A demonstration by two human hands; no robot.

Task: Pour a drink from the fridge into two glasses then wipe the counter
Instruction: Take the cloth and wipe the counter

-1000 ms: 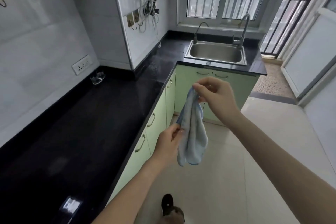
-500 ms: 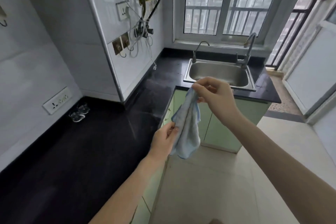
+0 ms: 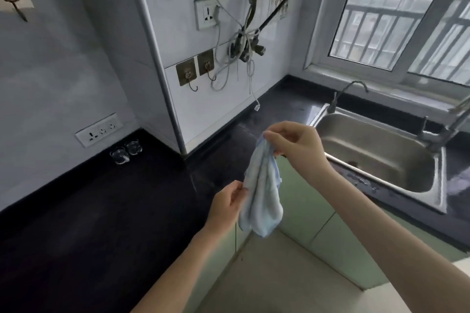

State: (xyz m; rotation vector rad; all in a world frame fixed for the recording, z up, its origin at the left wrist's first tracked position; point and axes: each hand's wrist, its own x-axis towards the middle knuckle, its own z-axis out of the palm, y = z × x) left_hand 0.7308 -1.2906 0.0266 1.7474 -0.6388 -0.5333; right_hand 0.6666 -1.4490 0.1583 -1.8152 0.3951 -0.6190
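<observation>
No writing can be read anywhere. A black L-shaped desk runs along white tiled walls to a steel sink under the window, with pale green cabinets below. Two glasses stand at the wall beneath a socket. The cloth hangs off the desk's corner, its top pinched by the right hand, its side edge pinched by the left hand lower down.

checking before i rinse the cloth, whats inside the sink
The stainless steel sink holds no dishes: only its bare metal basin and a dark drain near the front wall show. The right hand covers its near-left corner, so that part stays unseen.
</observation>
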